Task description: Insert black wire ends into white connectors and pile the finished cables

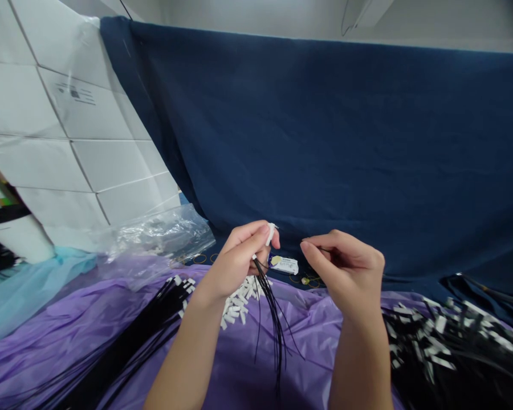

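Thumb and fingers of my left hand (pixel 239 253) are closed on a small white plastic piece (pixel 271 233) and a bunch of thin black cords (pixel 274 319). The cords hang down loosely from below the fingers. To the right, apart from it, my right hand (pixel 346 262) is closed in a pinch. A thin dark bit shows at its fingers, too small to name. Below my left hand, a pile of small white pieces (pixel 237 304) lies on the purple plastic sheet (pixel 312 341).
Bundles of black cords with white ends lie at left (pixel 123 341) and right (pixel 444 347). A small white packet (pixel 284 265) rests by the dark blue cloth (pixel 325 136). Clear plastic (pixel 162 230) lies before stacked white boxes (pixel 106 165). A white container (pixel 21 233) stands far left.
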Demonstrator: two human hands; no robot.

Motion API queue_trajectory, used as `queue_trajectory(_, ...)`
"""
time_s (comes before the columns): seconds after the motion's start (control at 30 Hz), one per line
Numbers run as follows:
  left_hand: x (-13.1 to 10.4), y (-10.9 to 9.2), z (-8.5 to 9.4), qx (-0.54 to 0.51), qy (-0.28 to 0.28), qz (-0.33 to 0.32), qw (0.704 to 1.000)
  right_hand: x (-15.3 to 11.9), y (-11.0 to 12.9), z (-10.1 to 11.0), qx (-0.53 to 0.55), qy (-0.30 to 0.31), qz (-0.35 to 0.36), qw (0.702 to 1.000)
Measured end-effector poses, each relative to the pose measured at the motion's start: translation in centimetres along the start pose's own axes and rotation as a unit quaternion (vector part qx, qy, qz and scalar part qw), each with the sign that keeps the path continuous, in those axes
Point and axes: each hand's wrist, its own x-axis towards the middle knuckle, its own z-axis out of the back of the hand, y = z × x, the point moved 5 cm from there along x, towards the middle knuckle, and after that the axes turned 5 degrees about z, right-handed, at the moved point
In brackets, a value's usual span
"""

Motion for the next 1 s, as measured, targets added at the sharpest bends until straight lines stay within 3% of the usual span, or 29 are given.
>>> queue_trajectory(0.37,-0.1,-0.3,0.0,0.039,-0.022,0.002,0.999,0.2,1.1,0.2,-0.048,0.008,0.021,0.999)
queue_trajectory(0.53,-0.2,-0.6,0.0,0.088,-0.026,-0.024,0.996,0.2,2.0,0.0,-0.108,0.006,0.071,0.992)
queue_trajectory(1.0,-0.1,0.0,-0.4,0.06,0.011,0.035,0.998,-0.5,2.5,-1.6,-0.179,0.021,0.171,0.969)
